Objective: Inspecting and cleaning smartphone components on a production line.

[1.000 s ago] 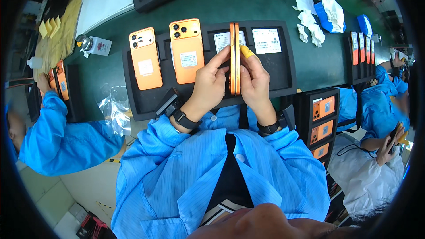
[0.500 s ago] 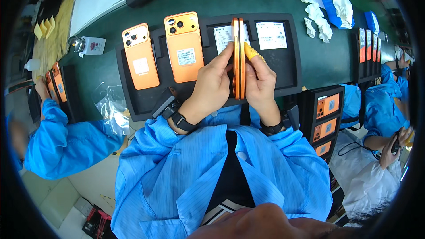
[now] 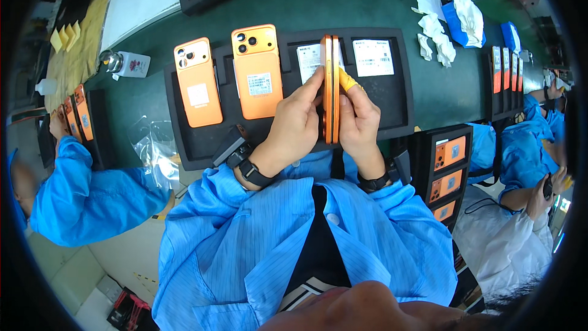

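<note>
Two orange phones (image 3: 331, 89) stand on edge, pressed together side by side, between my hands above the black tray (image 3: 398, 141). My left hand (image 3: 297, 110) is closed against their left side. On their right, my right hand (image 3: 359, 113) grips them too, a yellow finger cot (image 3: 347, 79) on one fingertip. In the tray's left part lie an orange phone (image 3: 199, 89) with a white label and another orange phone (image 3: 257, 79) with a printed label, both camera side up. White label sheets (image 3: 372, 58) lie in the right compartments, one partly hidden behind the held phones.
A black tray of orange phones (image 3: 447, 153) stands at my right. Crumpled white wipes (image 3: 438, 37) and a blue packet (image 3: 463, 21) lie at the far right. A pump bottle (image 3: 128, 64) and a clear plastic bag (image 3: 156, 147) are on the left. Co-workers sit on both sides.
The view has shifted slightly, so the tray and its phones appear a little lower. My hands keep the same hold on the two phones. The left co-worker's hand has moved slightly at their phones.
</note>
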`<state>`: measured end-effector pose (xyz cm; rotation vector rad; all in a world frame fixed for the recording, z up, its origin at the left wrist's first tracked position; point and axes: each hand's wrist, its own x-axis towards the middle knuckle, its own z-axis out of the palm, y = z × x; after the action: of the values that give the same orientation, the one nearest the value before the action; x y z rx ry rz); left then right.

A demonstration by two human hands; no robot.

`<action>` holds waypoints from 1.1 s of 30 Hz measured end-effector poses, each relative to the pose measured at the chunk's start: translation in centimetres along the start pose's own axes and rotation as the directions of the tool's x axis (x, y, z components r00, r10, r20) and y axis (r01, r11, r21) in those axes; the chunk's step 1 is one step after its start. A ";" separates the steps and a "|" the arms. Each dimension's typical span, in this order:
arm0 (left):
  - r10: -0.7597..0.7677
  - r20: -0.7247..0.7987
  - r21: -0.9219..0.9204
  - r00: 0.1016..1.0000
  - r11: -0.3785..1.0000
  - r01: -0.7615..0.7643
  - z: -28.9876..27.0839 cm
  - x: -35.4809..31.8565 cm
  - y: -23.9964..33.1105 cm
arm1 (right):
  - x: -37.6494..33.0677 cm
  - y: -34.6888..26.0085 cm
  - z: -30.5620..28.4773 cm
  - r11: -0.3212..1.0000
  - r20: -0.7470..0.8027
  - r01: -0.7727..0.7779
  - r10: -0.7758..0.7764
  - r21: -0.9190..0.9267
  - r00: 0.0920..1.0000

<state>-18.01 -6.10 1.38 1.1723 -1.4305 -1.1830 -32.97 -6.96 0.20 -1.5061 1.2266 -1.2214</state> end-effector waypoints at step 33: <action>0.297 -0.110 -0.016 0.948 0.954 -0.301 0.1 -2.0 2.8 | -1.4 -3.2 0.5 0.913 -0.143 0.344 -0.319 0.220 0.937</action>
<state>-18.14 -3.88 3.97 0.9408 -1.4433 -0.9155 -31.99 -4.95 2.97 -1.5207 0.8649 -1.6294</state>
